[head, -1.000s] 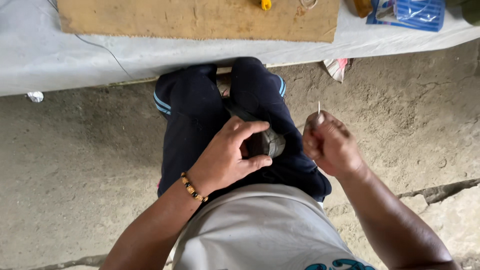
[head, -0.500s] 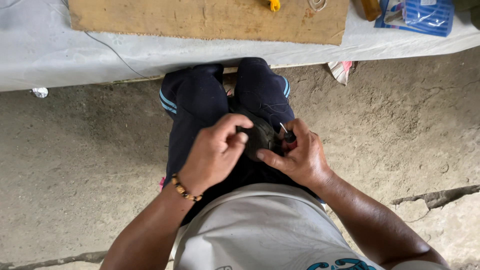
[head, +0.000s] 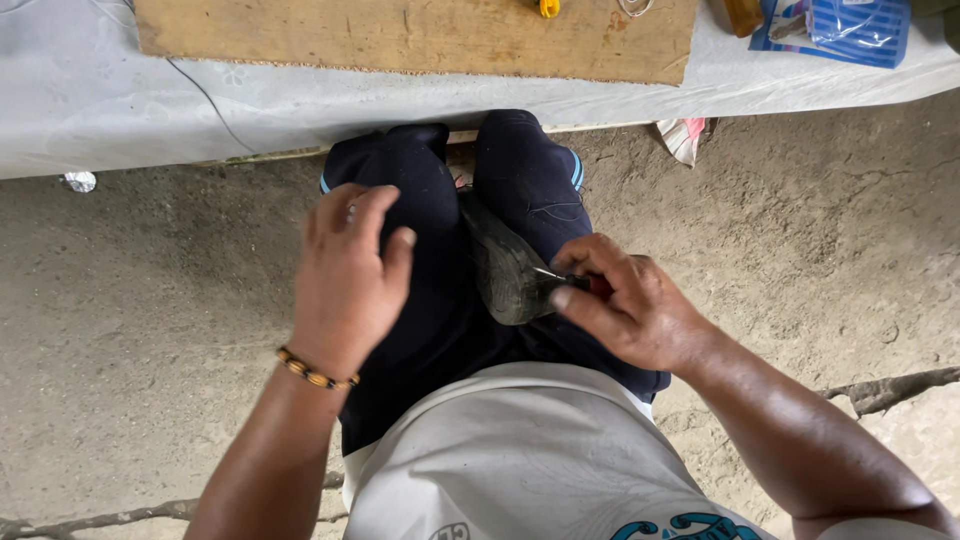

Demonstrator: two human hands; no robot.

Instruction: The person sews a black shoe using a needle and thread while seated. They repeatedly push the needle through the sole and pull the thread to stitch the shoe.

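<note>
Nearest us, our right hand [head: 630,310] pinches a thin metal awl [head: 560,276] with a reddish handle, its tip touching the dark shoe sole [head: 505,270] wedged between our knees. Our left hand [head: 345,275] hovers open over the left thigh, fingers loosely curled, holding nothing. We judge the sole light, stiff yet flexible, with a grippy worn tread; best taken hold of along its edge, clear of the awl point. Farther off, a wooden board [head: 420,35] lies on a white-covered bench [head: 90,100].
</note>
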